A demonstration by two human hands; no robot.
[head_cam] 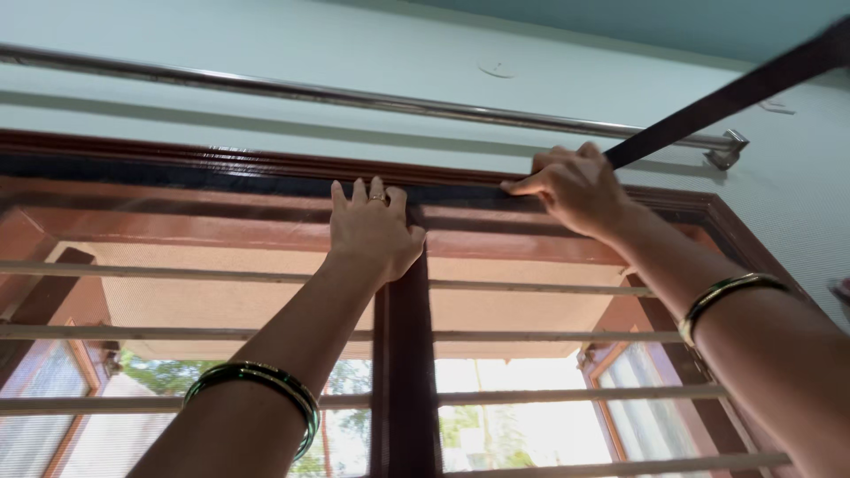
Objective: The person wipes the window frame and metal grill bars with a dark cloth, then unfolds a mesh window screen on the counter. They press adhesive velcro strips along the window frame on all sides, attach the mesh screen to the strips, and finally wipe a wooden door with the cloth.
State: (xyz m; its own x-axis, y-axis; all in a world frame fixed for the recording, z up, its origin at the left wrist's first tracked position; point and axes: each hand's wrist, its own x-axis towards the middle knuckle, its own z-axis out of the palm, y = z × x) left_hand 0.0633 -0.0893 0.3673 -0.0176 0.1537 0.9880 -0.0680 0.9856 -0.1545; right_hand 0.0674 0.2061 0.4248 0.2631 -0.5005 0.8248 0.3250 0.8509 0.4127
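A dark strip (726,97) runs from the upper right corner of the view down to the top of the window frame (266,164), where the right hand (575,188) holds it: the fingers are curled over the strip's lower end and closed on it, the forefinger stretched out to the left along the top rail. The strip is taut and slanted, crossing in front of the wall and the right end of the rod (354,96). Just left of that, the left hand (374,232) lies flat against the top of the frame, fingers together and pointing up, palm pressed on the wood and on a fine mesh (177,190) that covers the upper part of the window; it grips nothing. A ring shows on one finger of the left hand. Green bangles (266,389) sit on the left forearm and a green and gold bangle (726,296) on the right wrist. Below the left hand a dark upright post (403,372) divides the window in two. Pale horizontal bars (177,332) cross both halves, well apart from one another. Above the frame, the shiny metal rod is fixed to the pale wall (266,44) by a bracket (728,150) at its right end. Through the window, open shutters, a roof's underside and green leaves show in bright daylight.
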